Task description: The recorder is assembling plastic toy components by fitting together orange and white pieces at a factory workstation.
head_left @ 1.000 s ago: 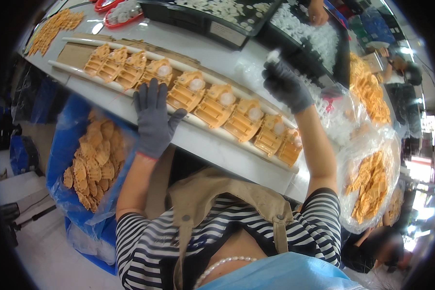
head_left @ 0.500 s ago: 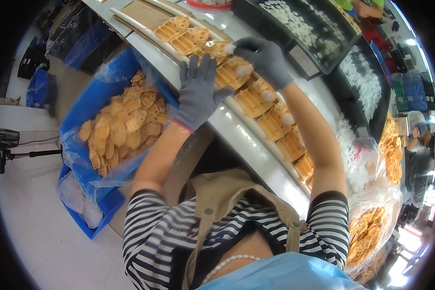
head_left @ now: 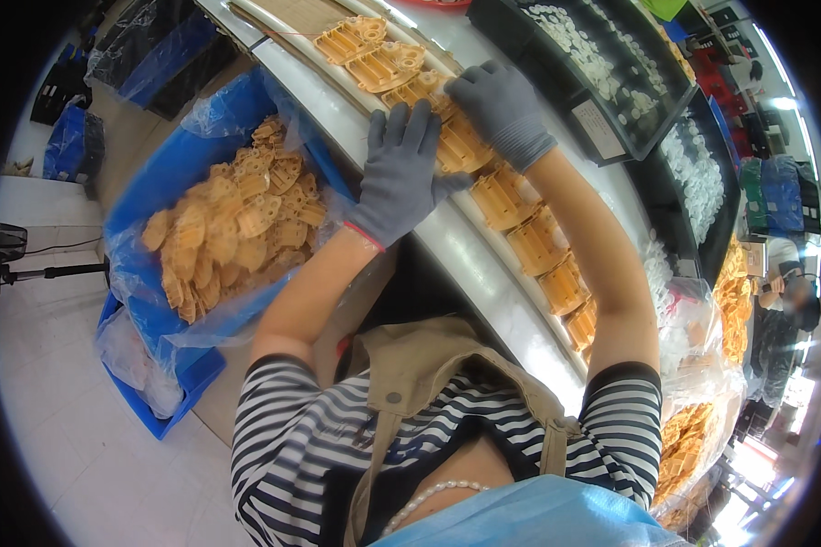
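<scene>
Both hands wear grey gloves and reach up to a long white table. The left hand lies flat with its fingers spread wide. It holds nothing; its palm rests on the table edge and its fingertips touch an orange plastic part. The right hand is bent over the top of that same part, fingers curled down on it. I cannot tell if it really grips the part or only presses on it, because the fingertips are hidden behind the hand. The two hands sit close together, almost touching.

The part belongs to a row of orange plastic parts that lie side by side in a long wooden tray. The row runs from the top of the picture down to the right, and the right forearm covers some of it. The far end of the tray is cut off at the top.

To the left, below the table, a blue bin lined with a clear bag is full of loose orange pieces. Behind the tray stand black trays of small white bits. On the right are bags of more orange pieces, squeezed and blurry at the rim. There is bare white table between the tray and the near edge.
</scene>
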`<state>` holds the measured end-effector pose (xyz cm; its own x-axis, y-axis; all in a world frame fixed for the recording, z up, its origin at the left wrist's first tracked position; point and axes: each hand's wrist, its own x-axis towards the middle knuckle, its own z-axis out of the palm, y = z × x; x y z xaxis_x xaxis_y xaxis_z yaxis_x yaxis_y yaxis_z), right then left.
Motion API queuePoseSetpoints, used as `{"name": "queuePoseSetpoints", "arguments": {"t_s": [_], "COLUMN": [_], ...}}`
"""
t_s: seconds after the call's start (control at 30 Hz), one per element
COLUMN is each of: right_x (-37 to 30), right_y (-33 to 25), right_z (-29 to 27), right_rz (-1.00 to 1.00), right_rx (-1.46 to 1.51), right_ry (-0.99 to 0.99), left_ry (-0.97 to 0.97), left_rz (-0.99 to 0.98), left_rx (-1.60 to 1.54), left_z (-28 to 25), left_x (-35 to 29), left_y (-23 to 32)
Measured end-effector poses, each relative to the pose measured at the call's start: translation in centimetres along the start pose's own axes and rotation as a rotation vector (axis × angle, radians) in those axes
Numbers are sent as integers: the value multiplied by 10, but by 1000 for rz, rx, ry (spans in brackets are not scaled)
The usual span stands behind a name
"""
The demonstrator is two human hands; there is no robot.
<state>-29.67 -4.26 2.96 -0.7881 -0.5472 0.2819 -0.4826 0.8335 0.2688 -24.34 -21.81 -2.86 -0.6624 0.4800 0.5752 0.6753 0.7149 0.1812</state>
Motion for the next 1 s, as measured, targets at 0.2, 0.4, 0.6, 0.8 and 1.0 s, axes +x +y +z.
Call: {"name": "queuePoseSetpoints", "arguments": {"t_s": [0.2,0.4,0.6,0.8,1.0], "right_x": [5,1,-10,-78,-253], "right_y": [-4,-14,-12,7,103], "right_z": [-8,-5,-23,-56,-67], "right_rz": [-18,132,184,290,843], "right_rx": [-44,65,170,382,155], "right_ry": [-82,-155,-149,221,-73], "left_ry": [17,24,-41,-68,-14], "left_rz": [13,24,-22,-55,17], "left_rx": [-16,1,-32,-68,-21], "left_z": [-1,-3,3,5,10], "left_x": [0,-2,-3,-5,0], "left_y": [0,0,6,2,-1]}}
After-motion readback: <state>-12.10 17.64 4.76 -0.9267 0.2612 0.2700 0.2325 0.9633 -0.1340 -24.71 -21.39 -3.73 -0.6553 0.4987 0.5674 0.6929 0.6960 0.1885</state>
